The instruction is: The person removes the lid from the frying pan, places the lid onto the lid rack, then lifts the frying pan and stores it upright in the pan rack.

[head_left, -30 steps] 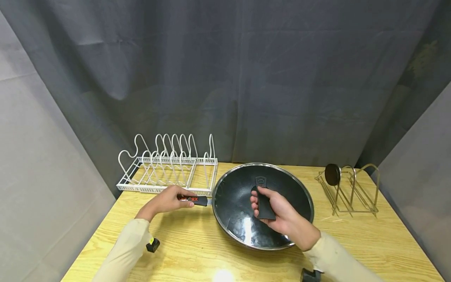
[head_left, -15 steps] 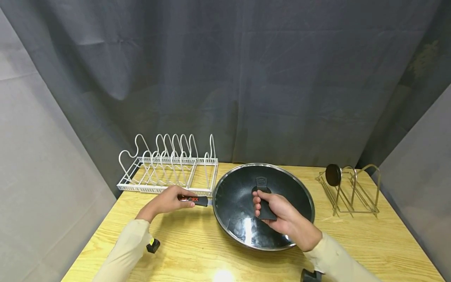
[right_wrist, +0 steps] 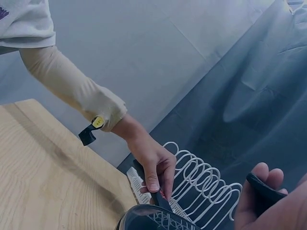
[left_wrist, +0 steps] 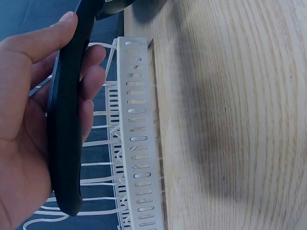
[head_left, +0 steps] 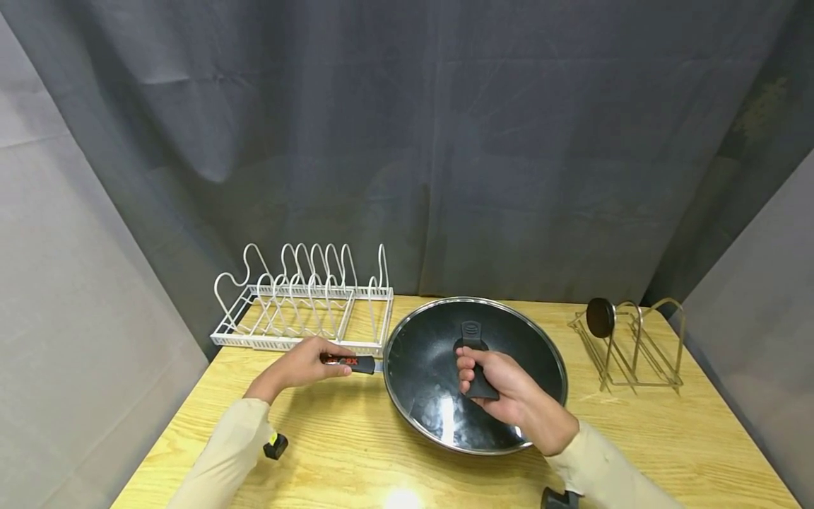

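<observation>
A dark wok with a glass lid (head_left: pixel 420 367) stands at the middle of the table, the lid's metal rim seated on it. My left hand (head_left: pixel 309 364) grips the wok's long black handle (left_wrist: pixel 67 115), fingers curled round it from below in the left wrist view. Over the lid, my right hand (head_left: pixel 502 382) holds the black lid handle (head_left: pixel 481 382), its thumb along the top and its fingers curled beneath. That same lid handle (right_wrist: pixel 263 191) shows at the lower right of the right wrist view, partly covered by the palm.
A white wire rack (head_left: pixel 286 344) stands at the back left, close behind the left hand and near the wok's rim. On the right is a smaller metal rack (head_left: pixel 636 353) with a dark round piece (head_left: pixel 600 317) at its left end. A grey curtain (head_left: pixel 432 141) hangs behind the table.
The right hand's fingers have shifted slightly down the lid handle and curled closer. The left hand, wok and lid stay practically in place.
</observation>
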Motion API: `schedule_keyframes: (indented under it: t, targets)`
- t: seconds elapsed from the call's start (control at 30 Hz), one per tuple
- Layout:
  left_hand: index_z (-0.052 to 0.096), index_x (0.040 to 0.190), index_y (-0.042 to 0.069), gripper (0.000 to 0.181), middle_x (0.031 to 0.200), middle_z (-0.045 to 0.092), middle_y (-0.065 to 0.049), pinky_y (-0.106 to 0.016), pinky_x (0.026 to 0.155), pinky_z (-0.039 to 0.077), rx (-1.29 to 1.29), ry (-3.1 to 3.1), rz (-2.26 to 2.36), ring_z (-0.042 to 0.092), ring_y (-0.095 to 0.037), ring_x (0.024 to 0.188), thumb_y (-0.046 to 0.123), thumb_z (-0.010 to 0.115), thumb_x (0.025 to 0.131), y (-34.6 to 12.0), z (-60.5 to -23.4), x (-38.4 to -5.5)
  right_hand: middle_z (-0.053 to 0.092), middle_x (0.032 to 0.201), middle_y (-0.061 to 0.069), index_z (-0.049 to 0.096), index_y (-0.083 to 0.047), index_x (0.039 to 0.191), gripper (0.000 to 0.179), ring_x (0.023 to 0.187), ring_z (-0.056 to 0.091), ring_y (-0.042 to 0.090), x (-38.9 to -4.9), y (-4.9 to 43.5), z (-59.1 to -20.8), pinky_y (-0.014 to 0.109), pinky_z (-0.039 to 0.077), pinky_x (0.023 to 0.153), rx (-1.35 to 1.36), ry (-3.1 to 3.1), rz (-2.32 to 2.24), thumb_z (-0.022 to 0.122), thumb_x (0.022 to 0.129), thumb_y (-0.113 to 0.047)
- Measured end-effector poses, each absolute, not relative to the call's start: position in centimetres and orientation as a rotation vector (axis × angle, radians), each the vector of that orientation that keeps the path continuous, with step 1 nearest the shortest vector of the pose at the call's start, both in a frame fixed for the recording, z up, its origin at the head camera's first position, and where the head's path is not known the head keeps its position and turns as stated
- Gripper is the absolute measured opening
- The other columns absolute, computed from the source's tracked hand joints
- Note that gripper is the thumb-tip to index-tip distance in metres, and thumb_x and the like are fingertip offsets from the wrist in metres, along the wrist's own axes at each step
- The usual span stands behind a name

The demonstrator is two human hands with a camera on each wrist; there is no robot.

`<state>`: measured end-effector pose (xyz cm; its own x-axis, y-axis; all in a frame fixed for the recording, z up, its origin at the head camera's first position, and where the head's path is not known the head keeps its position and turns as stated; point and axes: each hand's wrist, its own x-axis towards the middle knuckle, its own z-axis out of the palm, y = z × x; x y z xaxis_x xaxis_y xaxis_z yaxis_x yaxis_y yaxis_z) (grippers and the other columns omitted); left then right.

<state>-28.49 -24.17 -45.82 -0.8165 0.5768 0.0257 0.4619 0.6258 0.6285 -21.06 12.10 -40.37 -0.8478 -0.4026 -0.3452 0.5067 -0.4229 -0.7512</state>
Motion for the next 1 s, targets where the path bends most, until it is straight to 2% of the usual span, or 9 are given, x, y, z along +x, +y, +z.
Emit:
schedule_keyframes:
  t: [0.27, 0.57, 0.77, 1.0]
  targets:
    - [0.07, 0.115, 0.029, 0.031, 0.103, 0.069, 0.017, -0.023, 0.058, 0.045, 0.86, 2.673, 0.929, 0.057, -0.006, 0.066, 0.041, 0.068, 0.087, -24.2, -45.8, -28.5, 0.038, 0.066, -0.008, 0.035, -0.004, 0.108, 0.014, 0.053, 0.037, 0.004, -20.9, 12.6, -39.8, 0.018, 0.04, 0.051, 0.127, 1.279, -2.258, 0.03, 0.105, -0.016]
    - [0.069, 0.116, 0.029, 0.031, 0.107, 0.068, 0.017, -0.025, 0.075, 0.051, 0.856, 2.664, 0.943, 0.065, -0.005, 0.089, 0.042, 0.067, 0.088, -24.3, -46.1, -28.3, 0.037, 0.067, -0.008, 0.034, -0.004, 0.111, 0.015, 0.053, 0.034, 0.004, -20.4, 14.0, -38.2, 0.018, 0.037, 0.05, 0.057, 1.392, -2.218, 0.032, 0.105, -0.017]
    - [0.069, 0.116, 0.025, 0.032, 0.105, 0.07, 0.012, -0.025, 0.072, 0.051, 0.902, 2.659, 0.966, 0.065, -0.011, 0.086, 0.041, 0.066, 0.089, -24.1, -46.0, -28.4, 0.037, 0.067, -0.008, 0.035, -0.005, 0.112, 0.015, 0.051, 0.034, 0.004, -20.0, 15.7, -37.0, 0.018, 0.035, 0.048, -0.022, 1.436, -2.2, 0.033, 0.105, -0.019]
    - [0.069, 0.116, 0.027, 0.03, 0.103, 0.069, 0.015, -0.025, 0.071, 0.049, 0.877, 2.678, 0.941, 0.064, -0.009, 0.083, 0.04, 0.066, 0.089, -23.9, -45.8, -28.3, 0.037, 0.066, -0.009, 0.033, -0.005, 0.117, 0.021, 0.049, 0.033, 0.003, -19.5, 17.8, -35.6, 0.018, 0.035, 0.046, -0.071, 1.438, -2.194, 0.037, 0.105, -0.021]
